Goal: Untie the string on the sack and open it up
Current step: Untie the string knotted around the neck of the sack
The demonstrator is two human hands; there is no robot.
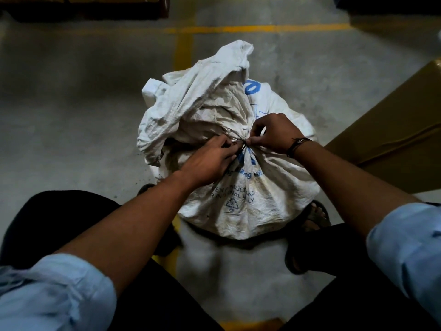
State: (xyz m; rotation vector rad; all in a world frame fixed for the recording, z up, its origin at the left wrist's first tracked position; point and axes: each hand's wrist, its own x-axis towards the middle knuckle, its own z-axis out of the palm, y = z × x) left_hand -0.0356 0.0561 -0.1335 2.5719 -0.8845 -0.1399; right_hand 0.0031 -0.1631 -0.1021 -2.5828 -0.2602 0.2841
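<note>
A white woven sack [241, 201] with blue print stands on the concrete floor between my feet. Its neck is gathered and bound by a thin dark string [235, 137]; the loose top of the sack flops away from me above the knot. My left hand [210, 161] lies on the sack just left of the knot, its fingertips pinching the string. My right hand [274, 132] comes in from the right, thumb and forefinger pinching the string at the knot.
A large brown cardboard box [391, 130] lies close on the right of the sack. Yellow floor lines [183, 48] run beyond the sack. Dark pallets or shelving [86, 8] stand at the far left. My sandalled foot [315, 216] sits beside the sack's right base.
</note>
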